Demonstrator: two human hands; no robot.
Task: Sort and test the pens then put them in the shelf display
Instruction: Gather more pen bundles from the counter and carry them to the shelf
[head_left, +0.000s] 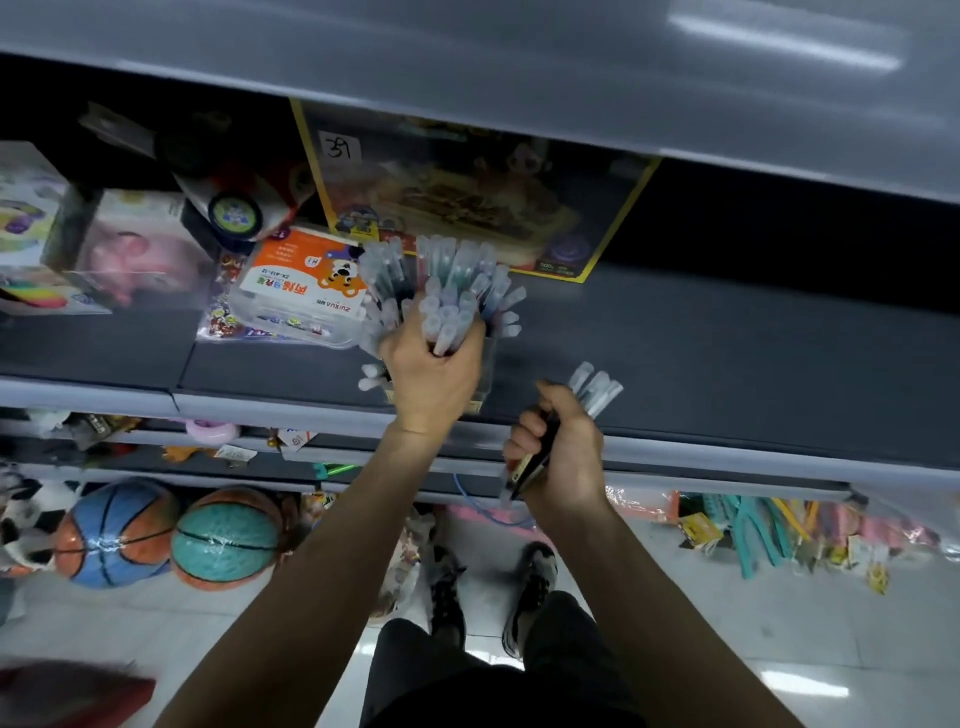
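Left hand (434, 364) curled tight round a big bunch of clear-capped pens (457, 291), caps up, the bunch standing in a clear plastic holder (487, 371) near the front edge of the dark grey shelf (727, 353). Right hand (563, 441) fisted on a few dark-barrelled pens with clear caps (595, 387), caps poking out past the thumb, over the shelf's front edge, just right of the holder. Orange-and-white plastic box (306, 286) lies just left of the bunch.

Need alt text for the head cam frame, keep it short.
A person's left hand grips a large bundle of capped pens over a dark store shelf, while the right hand holds a few more pens. Boxed toys sit behind, basketballs below.
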